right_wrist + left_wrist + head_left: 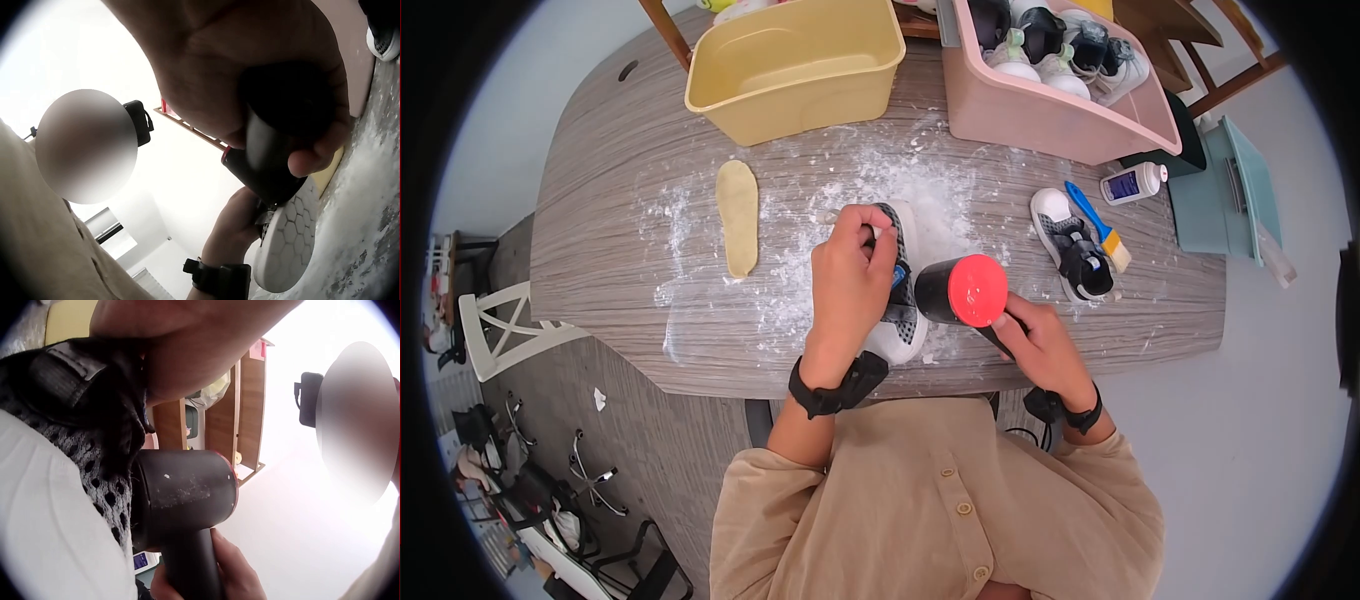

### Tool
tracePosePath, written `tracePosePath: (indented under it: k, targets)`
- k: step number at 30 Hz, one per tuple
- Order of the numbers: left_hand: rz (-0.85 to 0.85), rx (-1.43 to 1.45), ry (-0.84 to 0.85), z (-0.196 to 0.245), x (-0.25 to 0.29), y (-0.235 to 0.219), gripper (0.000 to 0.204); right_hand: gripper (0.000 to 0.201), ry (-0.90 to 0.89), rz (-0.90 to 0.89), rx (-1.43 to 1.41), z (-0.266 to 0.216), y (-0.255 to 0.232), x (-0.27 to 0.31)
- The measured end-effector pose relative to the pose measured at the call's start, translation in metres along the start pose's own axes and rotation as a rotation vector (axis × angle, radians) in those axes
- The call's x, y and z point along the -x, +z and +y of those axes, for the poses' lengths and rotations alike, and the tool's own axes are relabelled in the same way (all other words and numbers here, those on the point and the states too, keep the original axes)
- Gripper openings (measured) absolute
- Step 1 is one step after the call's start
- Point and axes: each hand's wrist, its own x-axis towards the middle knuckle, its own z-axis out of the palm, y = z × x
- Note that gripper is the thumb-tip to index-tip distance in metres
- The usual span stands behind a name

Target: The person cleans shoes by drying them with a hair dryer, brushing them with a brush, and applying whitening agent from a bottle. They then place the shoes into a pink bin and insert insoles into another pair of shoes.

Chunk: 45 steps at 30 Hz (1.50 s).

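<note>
Grey-and-white sneaker (903, 300) lying lengthwise away from the body, sole end near the front edge of the worktop (600, 260) (powder-dusted all round). Left hand (852, 280) curled over its upper, gripping it. Right hand (1040, 345) wrapped round the handle of a black hair dryer (962, 292), red end up, barrel just beside the shoe. Open room leftward, toward the tan insole (738, 217).
</note>
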Motion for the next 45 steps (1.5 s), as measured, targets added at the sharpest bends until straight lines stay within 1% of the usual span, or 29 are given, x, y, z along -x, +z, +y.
tracePosePath:
  k: [3, 6, 9, 12, 13, 16, 17, 21, 26, 29, 35, 41, 45]
  targets:
    - [0.009, 0.004, -0.011, 0.001, -0.001, -0.001, 0.009, 0.028, 0.003, -0.009, -0.008, 0.005, 0.002, 0.008]
    - [0.020, -0.002, 0.000, 0.002, -0.001, -0.002, 0.008, 0.028, -0.062, -0.086, 0.053, 0.001, -0.006, 0.013]
    - [-0.003, 0.052, -0.036, 0.004, -0.001, -0.004, 0.007, 0.028, -0.057, -0.034, 0.025, 0.005, -0.011, 0.012]
    - [-0.001, 0.094, -0.007, 0.004, 0.000, 0.000, 0.006, 0.030, 0.033, 0.107, -0.149, 0.010, -0.015, -0.009]
    - [-0.014, 0.117, -0.003, 0.004, 0.000, 0.002, 0.006, 0.033, 0.015, 0.167, -0.187, 0.013, -0.014, -0.019]
    - [-0.035, 0.149, 0.015, 0.005, 0.002, 0.005, 0.006, 0.033, -0.054, 0.190, -0.231, 0.012, -0.018, -0.041]
    - [-0.036, 0.141, 0.024, 0.004, 0.002, 0.005, 0.006, 0.033, -0.045, 0.193, -0.263, 0.006, -0.015, -0.044]
    - [-0.031, 0.108, 0.008, 0.009, 0.001, 0.000, 0.006, 0.034, -0.054, 0.161, -0.260, 0.007, -0.011, -0.051]
    - [-0.037, 0.171, -0.047, 0.007, 0.001, 0.001, 0.006, 0.034, -0.049, 0.189, -0.215, 0.010, -0.006, -0.048]
    - [-0.040, 0.205, -0.071, 0.005, 0.000, 0.003, 0.007, 0.034, -0.084, 0.168, -0.187, 0.011, -0.008, -0.045]
    - [-0.039, 0.238, -0.077, 0.002, -0.002, 0.002, 0.006, 0.032, -0.039, 0.142, -0.247, 0.014, -0.005, -0.038]
    - [-0.040, 0.239, -0.096, 0.003, -0.002, -0.001, 0.006, 0.032, -0.044, 0.098, -0.201, 0.011, -0.003, -0.027]
    - [-0.048, 0.240, -0.093, 0.003, -0.002, -0.001, 0.006, 0.031, -0.009, 0.100, -0.190, 0.012, -0.001, -0.016]
